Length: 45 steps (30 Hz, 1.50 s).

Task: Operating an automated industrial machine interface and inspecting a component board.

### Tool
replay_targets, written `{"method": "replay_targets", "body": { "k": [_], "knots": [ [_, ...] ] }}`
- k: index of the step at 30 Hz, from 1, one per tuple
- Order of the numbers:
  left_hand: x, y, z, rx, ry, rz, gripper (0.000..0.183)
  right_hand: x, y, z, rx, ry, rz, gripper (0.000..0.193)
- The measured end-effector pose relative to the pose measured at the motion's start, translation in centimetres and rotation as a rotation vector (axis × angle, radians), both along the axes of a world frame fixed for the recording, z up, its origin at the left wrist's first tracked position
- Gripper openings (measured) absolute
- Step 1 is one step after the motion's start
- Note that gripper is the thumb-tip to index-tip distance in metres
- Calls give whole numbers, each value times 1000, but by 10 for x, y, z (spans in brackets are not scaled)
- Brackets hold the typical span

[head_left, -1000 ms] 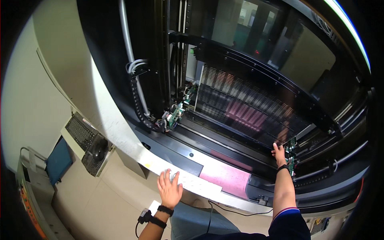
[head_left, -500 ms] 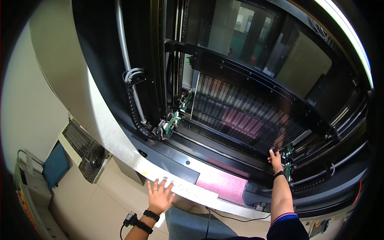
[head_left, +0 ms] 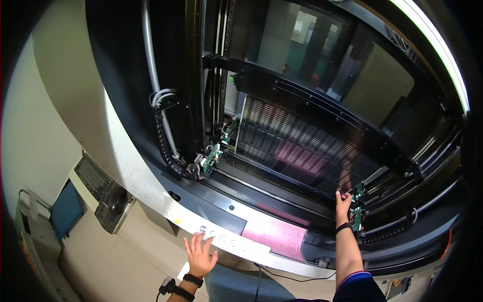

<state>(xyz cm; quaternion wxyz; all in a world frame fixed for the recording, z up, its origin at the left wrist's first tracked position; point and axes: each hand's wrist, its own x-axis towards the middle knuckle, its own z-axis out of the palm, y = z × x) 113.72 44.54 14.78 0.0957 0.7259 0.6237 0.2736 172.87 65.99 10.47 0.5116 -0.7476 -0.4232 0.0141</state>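
My left hand [head_left: 200, 257] is open, fingers spread, just below a row of round buttons [head_left: 224, 238] on the machine's pale front edge. It holds nothing. Deep inside the machine, my right hand [head_left: 343, 205] is at the near right corner of a dark, glossy perforated panel [head_left: 297, 136], with thumb and fingers drawn together. Whatever lies between those fingers is too small to make out. A green circuit board [head_left: 356, 219] sits right beside that hand. The panel mirrors the hand and shows a pink patch.
A pink sheet [head_left: 275, 237] lies on the front ledge. Another circuit board [head_left: 210, 160] with wires stands left of the panel, near a cable chain [head_left: 163, 143]. A dark crossbar [head_left: 322, 103] spans behind. Keyboards [head_left: 93, 173] and a mouse [head_left: 118, 200] are at left.
My left hand has dropped slightly away from the buttons. My right hand stays at the panel corner, its fingers drawn in a little more. The whole view has shifted slightly.
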Motion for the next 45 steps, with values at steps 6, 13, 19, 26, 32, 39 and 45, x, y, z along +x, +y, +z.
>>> {"method": "replay_targets", "body": {
  "k": [6, 13, 19, 26, 32, 39, 45],
  "knots": [
    [4, -51, -23, -80, -109, 233, 49, -227, -14, 98, -43, -763, 480, 45],
    [5, -91, -35, -92, -216, 289, 43, -250, 20, 113, -159, -1137, 355, 67],
    [-22, -148, -67, -391, -341, 325, 32, -274, 10, 125, -180, -1127, 390, 66],
    [-88, -174, -21, -531, -338, 371, 26, -164, 17, 83, 14, -547, 703, 31],
    [-103, -177, 12, -464, -490, 471, 22, -46, 20, 35, -154, 629, 108, 37],
    [-36, -131, -5, -367, -538, 370, 21, -89, 12, 41, 24, 555, 170, 39],
    [7, -63, -14, -271, -484, 250, 53, -57, 4, 64, -122, 526, 174, 30]
  ]
}}
